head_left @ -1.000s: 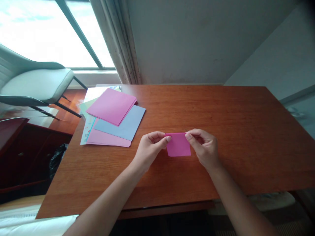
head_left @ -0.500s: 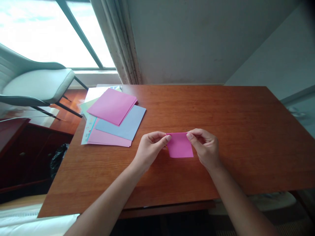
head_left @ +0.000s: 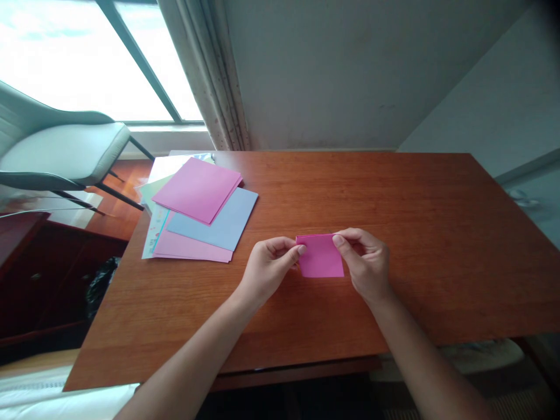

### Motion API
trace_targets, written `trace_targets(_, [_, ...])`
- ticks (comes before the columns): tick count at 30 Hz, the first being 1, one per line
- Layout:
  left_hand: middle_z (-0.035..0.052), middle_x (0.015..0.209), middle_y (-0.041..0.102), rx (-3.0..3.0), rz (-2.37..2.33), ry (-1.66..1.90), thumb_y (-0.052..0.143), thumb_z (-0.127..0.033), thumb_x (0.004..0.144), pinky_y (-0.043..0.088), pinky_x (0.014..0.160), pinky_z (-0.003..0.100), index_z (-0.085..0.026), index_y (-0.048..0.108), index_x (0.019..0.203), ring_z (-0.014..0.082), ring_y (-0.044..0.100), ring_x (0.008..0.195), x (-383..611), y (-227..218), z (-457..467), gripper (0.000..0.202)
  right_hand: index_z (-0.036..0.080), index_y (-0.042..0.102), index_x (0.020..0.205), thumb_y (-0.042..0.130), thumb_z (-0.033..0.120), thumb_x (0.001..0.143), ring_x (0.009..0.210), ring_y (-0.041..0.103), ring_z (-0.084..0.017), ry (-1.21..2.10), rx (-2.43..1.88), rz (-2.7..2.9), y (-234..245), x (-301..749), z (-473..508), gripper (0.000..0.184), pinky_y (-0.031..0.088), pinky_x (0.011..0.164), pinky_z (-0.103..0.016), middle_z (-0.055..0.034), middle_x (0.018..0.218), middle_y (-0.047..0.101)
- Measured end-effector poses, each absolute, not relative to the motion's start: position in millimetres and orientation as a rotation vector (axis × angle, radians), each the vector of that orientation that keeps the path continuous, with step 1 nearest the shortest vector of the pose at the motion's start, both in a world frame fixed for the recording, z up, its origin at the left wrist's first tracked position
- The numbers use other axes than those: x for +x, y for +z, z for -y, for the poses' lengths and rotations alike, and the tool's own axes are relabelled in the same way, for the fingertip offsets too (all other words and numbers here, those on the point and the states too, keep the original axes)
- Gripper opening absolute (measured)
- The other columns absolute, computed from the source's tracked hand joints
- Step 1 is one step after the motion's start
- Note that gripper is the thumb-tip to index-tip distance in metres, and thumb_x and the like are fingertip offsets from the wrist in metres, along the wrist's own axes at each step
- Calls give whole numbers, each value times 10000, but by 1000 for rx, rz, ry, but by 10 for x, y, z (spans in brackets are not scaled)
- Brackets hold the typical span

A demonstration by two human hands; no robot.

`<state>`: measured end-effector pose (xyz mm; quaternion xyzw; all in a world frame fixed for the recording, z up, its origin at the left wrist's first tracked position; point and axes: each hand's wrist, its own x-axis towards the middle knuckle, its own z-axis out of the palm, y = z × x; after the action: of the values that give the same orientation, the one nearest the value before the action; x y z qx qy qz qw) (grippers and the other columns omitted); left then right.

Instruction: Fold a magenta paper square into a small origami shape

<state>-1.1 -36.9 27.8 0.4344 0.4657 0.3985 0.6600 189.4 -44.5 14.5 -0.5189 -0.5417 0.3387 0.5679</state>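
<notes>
A small square of bright pink paper (head_left: pixel 322 258), apparently folded, is held up between my two hands above the wooden table (head_left: pixel 394 198). My left hand (head_left: pixel 272 263) pinches its left edge near the upper corner, thumb in front. At the upper right corner, my right hand (head_left: pixel 366 258) grips the paper between thumb and fingers. Off to the left lies a pile of paper: a pink stack (head_left: pixel 199 189) on top, a light blue sheet (head_left: pixel 219 221) partly under it, and paler pink sheets (head_left: pixel 188 247) lowest at the front.
A pale chair (head_left: pixel 65 149) stands beyond the table's left end, by the window (head_left: pixel 79 64). A curtain (head_left: pixel 205 76) hangs at the back. Dark red drawers (head_left: pixel 48 280) and a black plastic bag (head_left: pixel 102 283) are at the lower left.
My left thumb has slipped slightly down the paper's left edge, baring its upper left corner. The paper's lower edge sits a little higher and straighter. My right hand stays in place.
</notes>
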Motion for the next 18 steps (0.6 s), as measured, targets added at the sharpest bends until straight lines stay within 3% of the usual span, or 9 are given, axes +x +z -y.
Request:
trace_targets(6, [31,754,706,1070,-1031,865,741,-364,816,480,635,212,-135,732,831,123,608,671,4,282,386,229,230,724,793,723,270,853,651,623,-124,776,-1238,1199,135,1884,439,72,496,598,-222,18,721,704])
trace_targets(10, [14,681,671,1126,-1072,873,728,-334,821,450,598,197,-134,703,748,106,571,619,15,285,387,215,226,730,790,735,278,841,653,631,-131,760,-1237,1187,118,1883,428,73,499,601,-230,11,723,710])
trace_targets(15, [35,726,696,1135,-1085,825,721,-357,822,474,602,216,-137,711,828,135,620,644,23,268,398,220,221,722,781,728,323,845,619,617,-134,725,-1272,1117,93,1889,418,121,493,578,-239,11,689,698])
trace_targets(18, [32,695,685,1151,-1089,785,722,-364,819,478,586,222,-141,697,785,140,628,619,21,273,405,226,218,716,780,723,335,845,620,618,-139,723,-1273,1107,85,1893,411,134,494,577,-247,8,686,695])
